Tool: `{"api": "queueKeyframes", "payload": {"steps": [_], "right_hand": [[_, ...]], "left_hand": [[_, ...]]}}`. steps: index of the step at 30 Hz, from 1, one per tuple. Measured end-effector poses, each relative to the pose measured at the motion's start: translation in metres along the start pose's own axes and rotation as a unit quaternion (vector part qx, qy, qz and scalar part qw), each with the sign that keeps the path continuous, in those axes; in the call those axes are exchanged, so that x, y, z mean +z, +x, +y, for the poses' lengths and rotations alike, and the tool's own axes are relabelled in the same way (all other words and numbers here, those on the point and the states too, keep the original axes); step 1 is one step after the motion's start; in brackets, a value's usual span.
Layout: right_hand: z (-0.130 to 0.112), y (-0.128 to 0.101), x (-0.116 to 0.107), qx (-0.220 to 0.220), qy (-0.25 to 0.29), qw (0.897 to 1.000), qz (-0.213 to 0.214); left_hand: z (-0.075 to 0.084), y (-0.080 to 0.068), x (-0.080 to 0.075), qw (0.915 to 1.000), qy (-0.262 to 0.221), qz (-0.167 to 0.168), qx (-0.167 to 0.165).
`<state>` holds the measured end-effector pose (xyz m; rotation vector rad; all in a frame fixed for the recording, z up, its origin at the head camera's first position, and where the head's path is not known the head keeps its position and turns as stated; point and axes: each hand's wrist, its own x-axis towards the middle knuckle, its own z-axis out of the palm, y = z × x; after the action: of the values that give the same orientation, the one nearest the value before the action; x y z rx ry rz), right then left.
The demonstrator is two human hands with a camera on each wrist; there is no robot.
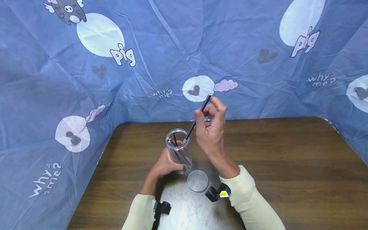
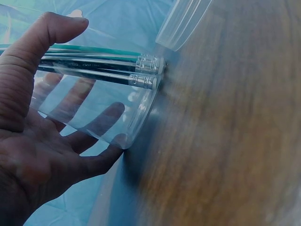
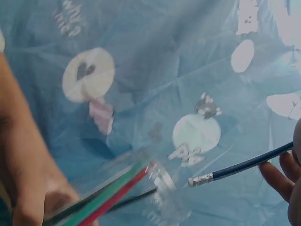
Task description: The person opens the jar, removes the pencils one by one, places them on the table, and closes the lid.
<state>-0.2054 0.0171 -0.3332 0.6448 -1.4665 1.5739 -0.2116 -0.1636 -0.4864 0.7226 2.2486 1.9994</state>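
My left hand (image 1: 164, 163) is wrapped round a clear plastic jar (image 1: 187, 154) that stands on the table and leans slightly. Inside it are several pencils, among them a red pencil (image 3: 117, 197), a green pencil (image 3: 96, 202) and dark ones. In the left wrist view, metal-banded pencil ends (image 2: 150, 64) rest at the jar's bottom. Above and right of the jar, my right hand (image 1: 212, 129) pinches a dark blue pencil (image 3: 249, 162). This pencil slants down to the left, its eraser end close to the jar's rim.
A round clear lid (image 1: 197, 181) lies on the wooden table (image 1: 276, 159), just in front of the jar. Blue printed cloth (image 1: 161, 41) hangs behind the table and along its sides. Black wrist cameras sit on both light sleeves (image 1: 250, 191).
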Motion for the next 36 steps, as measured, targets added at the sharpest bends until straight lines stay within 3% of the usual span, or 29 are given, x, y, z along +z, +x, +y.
{"api": "queueKeyframes", "payload": {"steps": [3,10,19,32,36], "right_hand": [[-0.007,0.002,-0.001,0.006,0.024,1.000,0.014],[-0.003,-0.017,0.002,0.022,-0.082,0.996,0.007],[0.006,-0.026,-0.002,0.076,-0.120,0.990,0.000],[0.005,-0.026,-0.009,0.150,-0.095,0.983,-0.051],[0.007,-0.027,-0.013,0.145,-0.080,0.984,-0.065]], "left_hand": [[0.000,-0.001,0.000,1.0000,0.003,0.000,-0.003],[0.002,-0.001,0.000,0.9999,0.001,0.003,-0.010],[0.005,0.003,-0.001,0.9995,0.030,-0.002,0.006],[0.003,0.001,0.000,0.9997,0.023,0.000,-0.001],[0.003,0.000,0.000,0.9999,0.014,0.000,-0.004]]}}
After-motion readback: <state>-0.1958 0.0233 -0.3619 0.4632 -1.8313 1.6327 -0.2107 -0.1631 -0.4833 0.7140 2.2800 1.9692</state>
